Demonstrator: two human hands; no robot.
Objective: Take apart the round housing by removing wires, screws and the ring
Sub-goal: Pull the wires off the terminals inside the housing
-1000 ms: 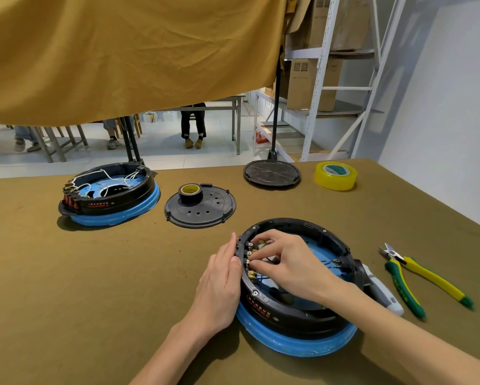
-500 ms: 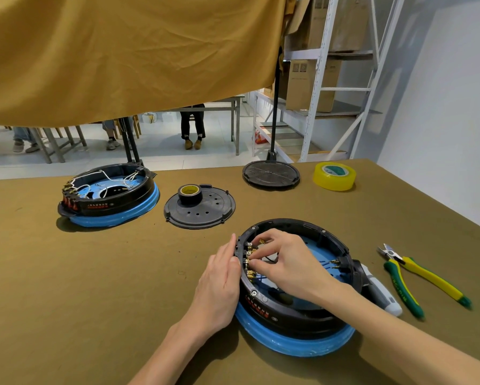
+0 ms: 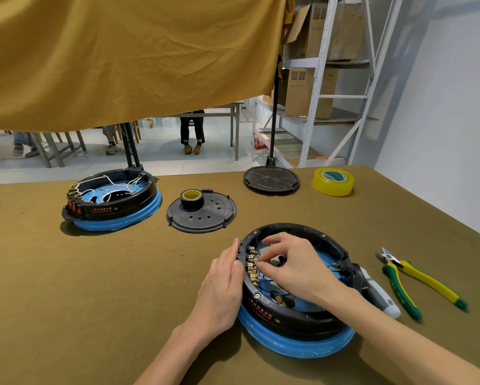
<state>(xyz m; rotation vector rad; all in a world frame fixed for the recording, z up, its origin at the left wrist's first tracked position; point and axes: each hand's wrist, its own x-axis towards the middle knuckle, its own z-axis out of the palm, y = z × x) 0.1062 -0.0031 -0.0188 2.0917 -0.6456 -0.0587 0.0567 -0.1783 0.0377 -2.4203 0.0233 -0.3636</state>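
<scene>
Nearest the camera, the round housing (image 3: 294, 309), a black ring on a blue base, is seen on the olive table (image 3: 80, 301), right of centre. The left hand (image 3: 222, 287) is laid flat against its outer left wall, fingers straight and close together, nothing enclosed in them. The right hand (image 3: 294, 265) is reached over the rim into the housing; its thumb and forefinger are pinched narrowly at the row of brass terminals (image 3: 252, 266) on the inner left wall, though what is gripped there cannot be told. A white and grey electric screwdriver (image 3: 380, 293) is laid just beside the housing's right edge, and yellow-green cutting pliers (image 3: 416, 282) are placed near it further right. Beyond, at mid-table, a black perforated cover (image 3: 202, 213) is seen with a black tape roll (image 3: 192, 198) standing on it. To the left, a second housing (image 3: 113, 201) with white wires inside is set. Furthest back, a black stand base (image 3: 270, 180) and a yellow tape roll (image 3: 333, 181) are found near the far edge, under a hanging ochre cloth (image 3: 122, 56).
</scene>
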